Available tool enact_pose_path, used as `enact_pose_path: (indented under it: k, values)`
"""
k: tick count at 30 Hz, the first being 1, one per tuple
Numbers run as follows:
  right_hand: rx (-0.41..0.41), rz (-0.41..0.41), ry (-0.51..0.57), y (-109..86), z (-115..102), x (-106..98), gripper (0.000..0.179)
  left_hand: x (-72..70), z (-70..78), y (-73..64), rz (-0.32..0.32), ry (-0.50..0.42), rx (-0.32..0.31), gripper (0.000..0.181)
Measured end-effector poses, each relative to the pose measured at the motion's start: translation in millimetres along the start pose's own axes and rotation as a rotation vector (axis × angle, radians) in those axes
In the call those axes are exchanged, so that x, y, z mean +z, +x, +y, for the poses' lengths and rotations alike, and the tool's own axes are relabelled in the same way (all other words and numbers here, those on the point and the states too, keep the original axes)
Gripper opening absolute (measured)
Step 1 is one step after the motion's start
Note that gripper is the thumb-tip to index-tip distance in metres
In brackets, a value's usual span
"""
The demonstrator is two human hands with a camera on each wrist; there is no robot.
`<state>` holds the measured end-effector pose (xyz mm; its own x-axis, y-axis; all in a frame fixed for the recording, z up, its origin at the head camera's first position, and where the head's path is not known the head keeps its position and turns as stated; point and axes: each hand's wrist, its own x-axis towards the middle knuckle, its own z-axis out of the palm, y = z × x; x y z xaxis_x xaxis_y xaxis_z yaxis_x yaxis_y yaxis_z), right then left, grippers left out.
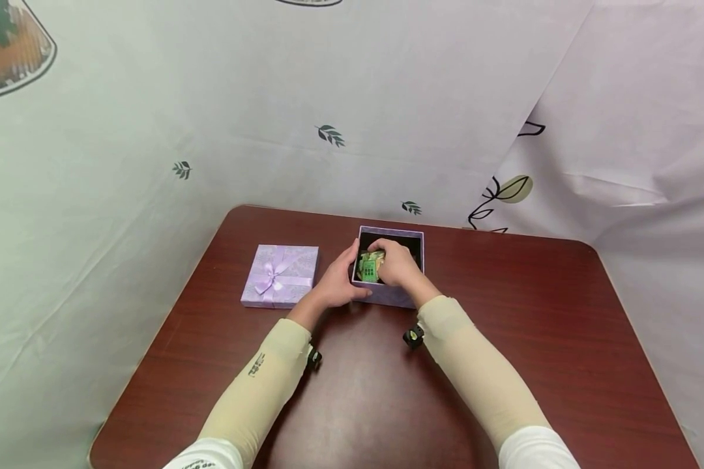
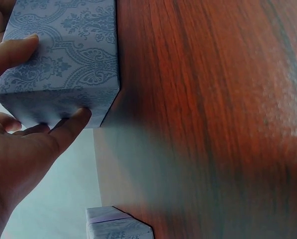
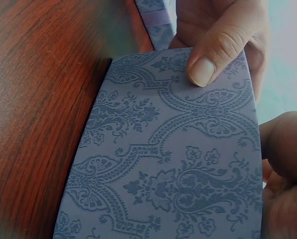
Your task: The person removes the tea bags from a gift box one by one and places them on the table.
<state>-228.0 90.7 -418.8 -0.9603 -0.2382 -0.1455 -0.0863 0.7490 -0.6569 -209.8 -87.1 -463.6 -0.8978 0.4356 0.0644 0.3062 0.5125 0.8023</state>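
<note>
A lavender gift box (image 1: 390,296) with a damask pattern and dark inside stands uncovered near the table's back edge. My left hand (image 1: 338,281) grips its near left corner, thumb (image 2: 16,52) on the front wall and fingers (image 2: 71,127) against the left side. Inside, at the left, lie green and gold small packets (image 1: 369,270). My right hand (image 1: 397,264) reaches over the front wall into the box, its fingers bent down at the packets. The fingertips are hidden there, so I cannot tell whether they pinch one.
Left of the box, the matching lavender lid (image 1: 296,259) with a ribbon bow (image 1: 270,279) lies on the reddish-brown table (image 1: 534,312). A pale printed cloth (image 1: 258,98) hangs right behind the table's back edge.
</note>
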Motion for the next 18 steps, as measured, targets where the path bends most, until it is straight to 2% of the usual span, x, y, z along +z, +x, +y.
enact_pose_path:
  k: [11,18]
  values:
    - [0.028,0.006,0.017,-0.2,0,-7,0.059,1.6,-1.9,0.3,0.001,-0.01,-0.013,0.118]
    - [0.02,0.041,0.005,-1.4,0,-18,0.062,1.0,-1.2,0.2,0.007,-0.01,-0.022,0.119]
